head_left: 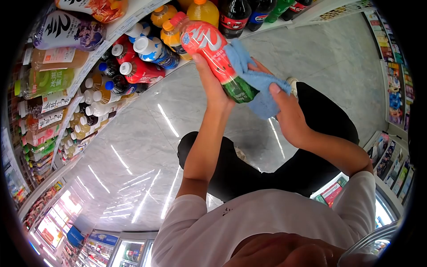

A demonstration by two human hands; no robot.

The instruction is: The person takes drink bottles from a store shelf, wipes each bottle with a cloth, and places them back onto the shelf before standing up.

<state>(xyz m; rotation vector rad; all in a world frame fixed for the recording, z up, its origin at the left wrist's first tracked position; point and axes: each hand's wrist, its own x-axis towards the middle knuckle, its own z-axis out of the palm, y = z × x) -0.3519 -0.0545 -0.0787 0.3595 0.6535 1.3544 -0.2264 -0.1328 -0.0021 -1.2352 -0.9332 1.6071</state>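
Note:
A drink bottle (209, 53) with a pink cap and a red and green watermelon label is tilted in front of me, above the floor. My left hand (212, 84) is closed around it from the left side, with part of the fingers hidden behind the bottle. On its right side lies a light blue cloth (262, 89), pressed against the label. My right hand (284, 107) grips this cloth, thumb on top; some of its fingers are covered by the cloth.
Shelves (95, 55) full of drink bottles run along the left and top. Dark cola bottles (234, 18) stand just beyond the held bottle. A grey tiled floor (133, 147) lies below, and racks of packaged goods (393, 84) line the right side. Glass-door fridges (128, 252) are at lower left.

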